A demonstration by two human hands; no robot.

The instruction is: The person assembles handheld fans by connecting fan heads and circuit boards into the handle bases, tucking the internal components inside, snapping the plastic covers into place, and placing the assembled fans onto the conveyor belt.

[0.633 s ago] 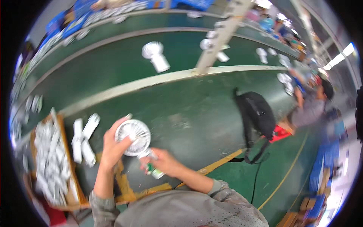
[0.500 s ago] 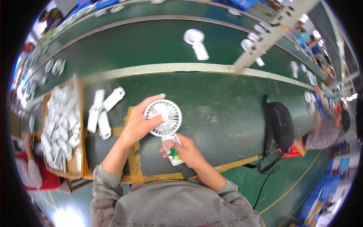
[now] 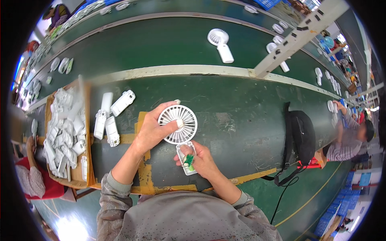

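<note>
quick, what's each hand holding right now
Left hand: closed on the white fan head.
Right hand: closed on the white handle, green circuit board showing.

View's been rolled nearer level, and a co-worker's sleeve (image 3: 32, 181) has been brought into sight at far left.

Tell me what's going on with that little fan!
Someone's left hand is holding the round white head of a small fan, thumb on its middle. Their right hand holds the fan's handle, which is open, with a green piece showing inside. Off to the left, loose white casings lie on the bench, beside a cardboard box full of white parts.
</note>
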